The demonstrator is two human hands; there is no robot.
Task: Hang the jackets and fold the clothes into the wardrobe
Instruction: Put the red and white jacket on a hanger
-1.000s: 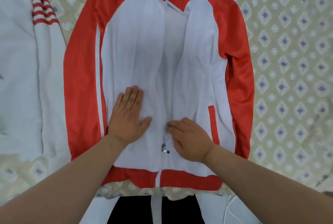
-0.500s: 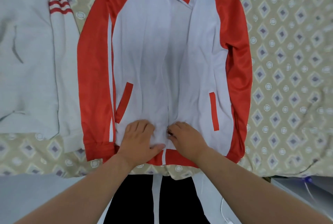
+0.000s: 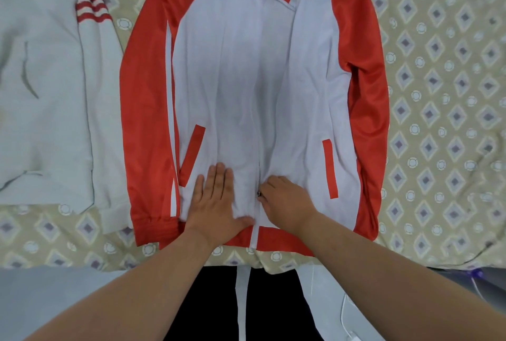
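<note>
Patterned bed point(image 3: 438, 94) carries the jacket point(image 3: 246, 80), laid flat, front up, hem at the near edge; a grey top point(image 3: 41, 94) lies beside it. Left hand point(image 3: 216, 201): fingers straight and together, pressing the front panel near the zip pull point(image 3: 258, 193). Right hand point(image 3: 287, 201): fingers curled, pinching that pull just above the hem. Probable step: closing the zip. Keep the hem pinned flat, draw the pull straight toward the collar, and keep loose fabric clear of the teeth

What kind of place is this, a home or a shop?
Most likely a bedroom at home: the red and white jacket and a grey garment lie spread on a diamond-patterned sheet, as on a bed.
</note>
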